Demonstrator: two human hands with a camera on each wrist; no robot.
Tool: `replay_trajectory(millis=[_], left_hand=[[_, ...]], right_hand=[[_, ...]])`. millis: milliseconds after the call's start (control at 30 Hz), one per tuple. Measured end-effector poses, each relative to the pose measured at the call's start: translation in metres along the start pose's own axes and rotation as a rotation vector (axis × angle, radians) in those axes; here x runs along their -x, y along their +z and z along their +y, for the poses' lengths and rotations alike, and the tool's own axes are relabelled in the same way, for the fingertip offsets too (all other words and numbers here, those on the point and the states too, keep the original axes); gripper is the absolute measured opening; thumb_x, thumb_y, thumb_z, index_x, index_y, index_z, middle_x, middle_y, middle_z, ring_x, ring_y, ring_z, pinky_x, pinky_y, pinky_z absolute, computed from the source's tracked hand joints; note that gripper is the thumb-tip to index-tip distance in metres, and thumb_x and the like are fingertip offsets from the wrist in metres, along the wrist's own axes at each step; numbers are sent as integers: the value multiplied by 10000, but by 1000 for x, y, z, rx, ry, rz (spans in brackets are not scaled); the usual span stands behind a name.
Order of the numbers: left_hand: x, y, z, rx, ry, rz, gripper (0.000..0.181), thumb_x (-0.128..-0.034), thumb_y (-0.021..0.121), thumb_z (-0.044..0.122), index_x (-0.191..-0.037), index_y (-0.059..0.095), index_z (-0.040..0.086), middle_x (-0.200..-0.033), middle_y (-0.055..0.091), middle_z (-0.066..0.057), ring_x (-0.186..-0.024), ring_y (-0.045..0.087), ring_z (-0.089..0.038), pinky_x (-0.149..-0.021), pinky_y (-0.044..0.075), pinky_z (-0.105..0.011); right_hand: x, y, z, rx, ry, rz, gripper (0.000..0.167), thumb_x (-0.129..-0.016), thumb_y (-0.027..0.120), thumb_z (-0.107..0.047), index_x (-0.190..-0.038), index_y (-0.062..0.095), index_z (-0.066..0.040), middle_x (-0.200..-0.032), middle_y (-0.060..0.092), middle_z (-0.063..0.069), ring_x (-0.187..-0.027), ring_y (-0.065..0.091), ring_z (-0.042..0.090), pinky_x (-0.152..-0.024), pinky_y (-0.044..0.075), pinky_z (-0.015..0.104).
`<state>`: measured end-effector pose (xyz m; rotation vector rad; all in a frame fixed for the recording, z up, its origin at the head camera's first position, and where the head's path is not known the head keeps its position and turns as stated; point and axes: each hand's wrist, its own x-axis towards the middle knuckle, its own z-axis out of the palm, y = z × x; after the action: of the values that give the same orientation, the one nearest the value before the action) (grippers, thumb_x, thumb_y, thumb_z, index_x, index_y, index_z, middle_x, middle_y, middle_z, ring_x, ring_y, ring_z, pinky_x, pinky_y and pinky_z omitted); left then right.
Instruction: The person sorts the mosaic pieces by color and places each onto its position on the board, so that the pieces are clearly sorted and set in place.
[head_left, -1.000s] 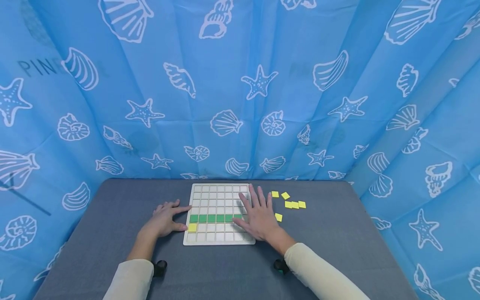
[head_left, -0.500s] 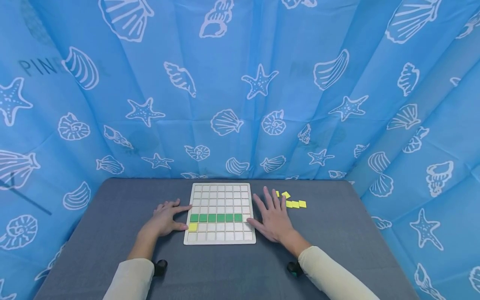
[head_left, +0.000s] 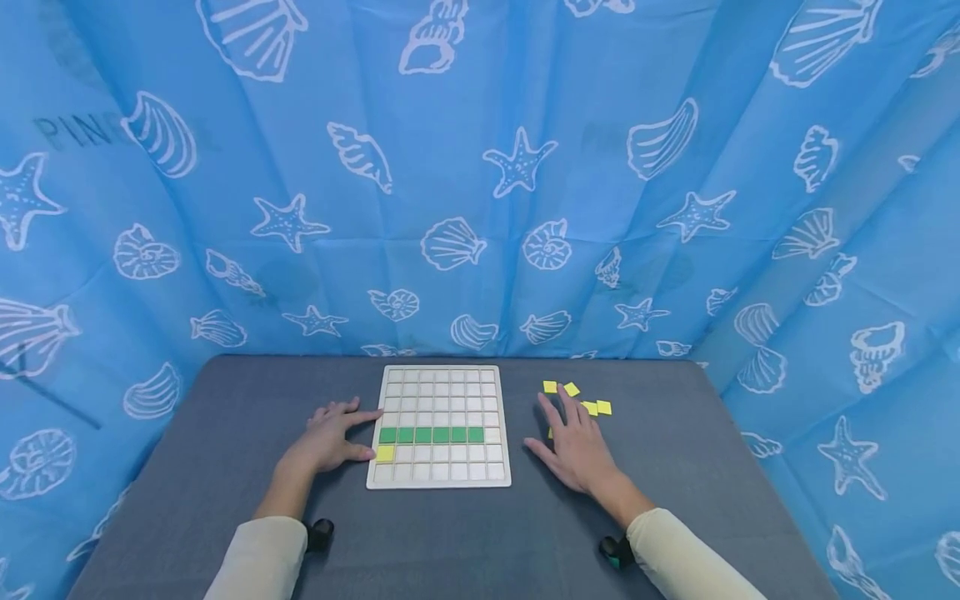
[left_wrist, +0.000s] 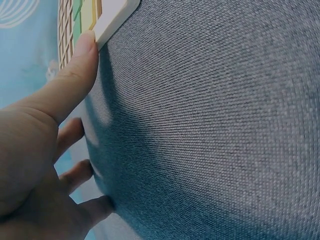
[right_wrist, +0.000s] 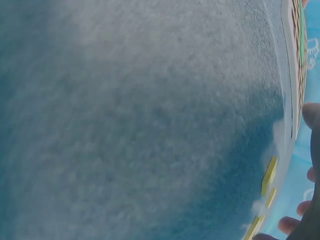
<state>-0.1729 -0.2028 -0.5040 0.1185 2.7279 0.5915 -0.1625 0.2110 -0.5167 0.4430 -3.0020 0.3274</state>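
A white gridded board point(head_left: 440, 473) lies on the table, with a row of green tiles point(head_left: 423, 435) and one yellow tile point(head_left: 385, 453) at the left of the row below. My left hand point(head_left: 327, 439) touches the board's left edge with thumb and index finger; in the left wrist view the thumb point(left_wrist: 75, 75) meets the board's rim point(left_wrist: 116, 19). Right of the board, my right hand point(head_left: 576, 452) hovers with spread fingers over loose yellow tiles point(head_left: 604, 407), partly hiding some. Yellow tiles point(right_wrist: 269, 175) also show near the right hand point(right_wrist: 305, 200) in the right wrist view.
The grey cloth-covered table point(head_left: 442, 542) extends around the board. Behind it and at the sides hangs a blue curtain point(head_left: 465, 192) with white shell and starfish drawings. A black device is on each wrist.
My right hand has moved right, off the board's right side and over the loose yellow tiles, uncovering the right end of the green row. The left hand has stayed at the board's edge.
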Motion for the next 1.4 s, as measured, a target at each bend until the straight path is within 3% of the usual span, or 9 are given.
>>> replay_trajectory(millis=[200,600,833,1033,1233,1400], left_hand=[[2,-1,-2,-3,6,9,765,-832,822,419,-1519,505,301,-1670,280,-217,-1519,145,-571,-1165,187,-758],[0,0,-1,-1,3,10,765,-831,824,423,-1517,507,304,-1668,286,-217,-1516,150,-572,-1160,190,-764],[1,-2,-4,-6,0,5,767,-832,817,432,-1520,500,312,-1670,281,-215,-1517,141,-573,-1152,193,-773],[0,0,-4,-10,4,8,767,-834,818,435,-1521,500,310,-1675,278,-204,-1515,146,-576,-1151,189,-778],[-1,1,-3,-9,1,7,766,-833,817,439,-1519,504,303,-1675,274,-209,-1511,149,-574,-1149,197,-774],[0,2,-1,-1,-3,0,769,-831,817,439,-1520,502,307,-1678,269,-204,-1509,160,-565,-1146,207,-770]], right_hand=[[1,-1,7,-11,-3,44,688,-948,718,-416,-1508,480,-94,-1560,403,265,-1313,483,461,-1048,451,618],[5,-10,20,-141,68,41,313,-940,752,-230,-1208,725,-70,-1357,563,247,-1257,523,416,-1022,479,574],[5,-10,17,-155,60,63,224,-924,766,-163,-1119,731,-58,-1250,600,203,-1195,546,385,-996,486,551],[4,-10,16,-170,83,26,193,-905,785,-144,-1053,679,-81,-1081,629,104,-1049,562,286,-926,481,473],[2,-14,14,-331,116,-29,127,-932,739,-83,-943,623,-131,-899,638,-3,-811,561,116,-750,497,319],[0,-15,9,-435,165,-59,74,-955,717,-106,-975,650,-132,-888,651,-9,-782,569,90,-718,495,271]])
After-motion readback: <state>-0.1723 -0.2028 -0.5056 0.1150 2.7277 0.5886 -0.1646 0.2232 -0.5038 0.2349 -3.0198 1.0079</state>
